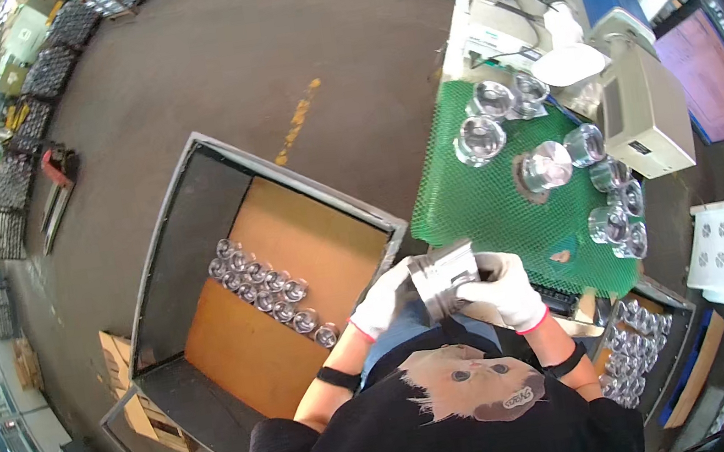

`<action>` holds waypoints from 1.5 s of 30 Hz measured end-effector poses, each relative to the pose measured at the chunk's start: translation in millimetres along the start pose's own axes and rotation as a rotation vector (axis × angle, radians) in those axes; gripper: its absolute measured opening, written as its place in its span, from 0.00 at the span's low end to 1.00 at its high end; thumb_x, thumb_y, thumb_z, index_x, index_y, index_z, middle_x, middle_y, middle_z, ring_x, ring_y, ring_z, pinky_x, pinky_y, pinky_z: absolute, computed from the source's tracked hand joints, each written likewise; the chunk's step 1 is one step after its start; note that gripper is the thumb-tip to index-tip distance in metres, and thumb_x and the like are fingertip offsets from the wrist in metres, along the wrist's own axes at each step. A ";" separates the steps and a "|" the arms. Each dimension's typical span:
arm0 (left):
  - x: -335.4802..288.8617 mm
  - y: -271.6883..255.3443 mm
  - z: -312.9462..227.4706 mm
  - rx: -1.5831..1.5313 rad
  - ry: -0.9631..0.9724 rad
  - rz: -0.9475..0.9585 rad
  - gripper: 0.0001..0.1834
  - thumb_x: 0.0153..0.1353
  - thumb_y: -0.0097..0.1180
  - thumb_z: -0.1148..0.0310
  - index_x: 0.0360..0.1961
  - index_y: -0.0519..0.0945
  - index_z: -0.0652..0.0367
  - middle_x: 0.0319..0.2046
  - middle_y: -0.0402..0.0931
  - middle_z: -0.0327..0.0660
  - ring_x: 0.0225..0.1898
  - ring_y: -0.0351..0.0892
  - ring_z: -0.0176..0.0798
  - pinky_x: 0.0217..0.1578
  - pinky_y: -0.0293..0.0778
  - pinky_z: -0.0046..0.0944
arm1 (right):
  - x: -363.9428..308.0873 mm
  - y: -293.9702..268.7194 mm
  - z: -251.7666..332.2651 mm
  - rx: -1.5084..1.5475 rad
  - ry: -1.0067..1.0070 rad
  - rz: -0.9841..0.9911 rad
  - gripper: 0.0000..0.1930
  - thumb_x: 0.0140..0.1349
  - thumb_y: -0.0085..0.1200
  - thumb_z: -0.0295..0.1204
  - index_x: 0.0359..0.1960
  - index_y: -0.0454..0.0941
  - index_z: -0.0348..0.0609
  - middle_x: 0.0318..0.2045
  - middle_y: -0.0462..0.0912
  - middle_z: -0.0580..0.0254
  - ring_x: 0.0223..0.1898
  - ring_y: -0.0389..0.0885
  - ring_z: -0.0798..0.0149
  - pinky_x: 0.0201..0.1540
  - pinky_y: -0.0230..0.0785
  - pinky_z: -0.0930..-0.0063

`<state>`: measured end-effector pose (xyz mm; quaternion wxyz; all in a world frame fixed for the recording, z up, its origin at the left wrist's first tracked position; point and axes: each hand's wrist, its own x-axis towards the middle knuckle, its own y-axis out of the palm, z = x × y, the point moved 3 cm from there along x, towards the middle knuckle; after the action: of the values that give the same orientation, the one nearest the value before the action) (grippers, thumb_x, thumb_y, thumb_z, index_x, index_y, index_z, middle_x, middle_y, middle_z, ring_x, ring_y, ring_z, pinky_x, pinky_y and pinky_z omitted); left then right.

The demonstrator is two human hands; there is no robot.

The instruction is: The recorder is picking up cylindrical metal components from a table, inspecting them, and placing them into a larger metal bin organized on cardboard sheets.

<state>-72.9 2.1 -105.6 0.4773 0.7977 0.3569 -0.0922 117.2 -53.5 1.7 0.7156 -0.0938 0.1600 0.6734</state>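
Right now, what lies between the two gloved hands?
In the head view, a shiny metal piston lies between the left hand and right hand, gripped by both.

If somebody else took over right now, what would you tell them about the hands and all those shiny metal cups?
Left hand: gloved, gripping the left side of the metal piston.
Right hand: gloved, holding the same piston from the right, in front of the chest.
Done: about nine pistons stand on the green mat to the right.
Left: a double row of pistons lies in the big crate on the left; more sit in a bin at lower right.
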 end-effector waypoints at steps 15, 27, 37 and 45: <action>-2.2 108.1 -75.0 0.814 0.342 -0.014 0.25 0.61 0.61 0.58 0.55 0.77 0.62 0.50 0.80 0.45 0.50 0.80 0.44 0.51 0.76 0.46 | -12.8 -67.8 -0.6 0.350 0.205 0.352 0.32 0.65 0.51 0.47 0.66 0.63 0.41 0.60 0.73 0.53 0.58 0.75 0.57 0.53 0.72 0.63; 130.5 161.5 -63.1 1.586 0.736 -0.067 0.18 0.45 0.68 0.63 0.36 0.82 0.60 0.33 0.81 0.50 0.33 0.81 0.53 0.37 0.76 0.47 | -128.2 -143.5 -163.7 1.297 0.377 -0.835 0.24 0.62 0.50 0.49 0.56 0.72 0.49 0.50 0.79 0.56 0.51 0.79 0.52 0.53 0.74 0.47; 303.6 192.9 7.7 1.911 0.637 0.114 0.38 0.37 0.69 0.53 0.53 0.73 0.47 0.51 0.68 0.47 0.51 0.70 0.52 0.47 0.71 0.50 | -126.3 -153.7 -150.4 1.042 0.468 -0.787 0.17 0.67 0.48 0.43 0.52 0.73 0.51 0.46 0.81 0.60 0.47 0.82 0.55 0.43 0.80 0.50; 236.1 207.8 -60.4 1.398 0.615 -0.113 0.44 0.37 0.73 0.56 0.59 0.69 0.53 0.47 0.70 0.55 0.46 0.75 0.56 0.48 0.74 0.48 | -55.7 -224.7 -158.6 0.406 0.203 -0.921 0.22 0.63 0.53 0.36 0.58 0.71 0.47 0.46 0.81 0.61 0.44 0.82 0.62 0.48 0.78 0.67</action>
<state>223.9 105.5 -44.3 -0.2645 0.8844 0.3728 -0.0947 321.9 -178.0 -144.4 0.9227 -0.0787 0.2982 0.2314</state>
